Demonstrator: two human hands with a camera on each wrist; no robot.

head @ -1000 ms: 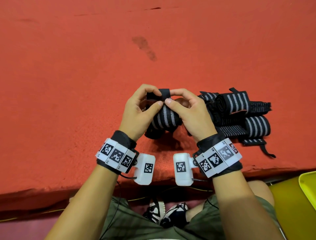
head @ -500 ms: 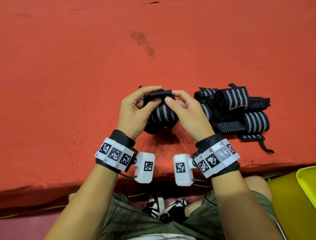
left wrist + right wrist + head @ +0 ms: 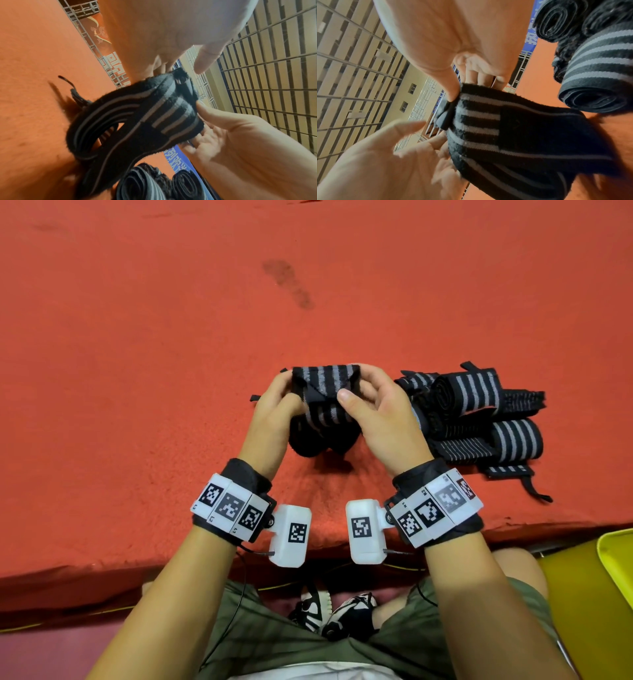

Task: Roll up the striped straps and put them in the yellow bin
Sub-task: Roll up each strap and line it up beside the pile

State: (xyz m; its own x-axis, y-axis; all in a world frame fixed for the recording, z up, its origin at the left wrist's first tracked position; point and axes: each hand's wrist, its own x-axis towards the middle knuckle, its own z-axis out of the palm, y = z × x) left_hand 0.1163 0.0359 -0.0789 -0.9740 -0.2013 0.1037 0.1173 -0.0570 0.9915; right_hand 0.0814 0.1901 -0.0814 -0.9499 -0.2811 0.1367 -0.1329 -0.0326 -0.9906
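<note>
I hold a black strap with grey stripes (image 3: 323,385) above the red cloth, its flat end stretched between both hands and the rest hanging in a loose loop (image 3: 96,129). My left hand (image 3: 286,392) grips the left edge with its fingers curled behind; the left wrist view shows its thumb lifted off. On the right edge, my right hand (image 3: 356,392) pinches the strap (image 3: 505,128) between thumb and fingers. Only a corner of the yellow bin (image 3: 615,556) shows, at the lower right beside my knee.
Several rolled striped straps (image 3: 479,412) lie in a pile just right of my right hand, one with a loose tail (image 3: 527,491) trailing toward the table's front edge. The red cloth (image 3: 171,354) stretches far to the left and back. My legs and shoes are below the edge.
My hands have drawn apart, and the strap end that was bunched between my thumbs is now spread flat and wide between them. The pile has not moved.
</note>
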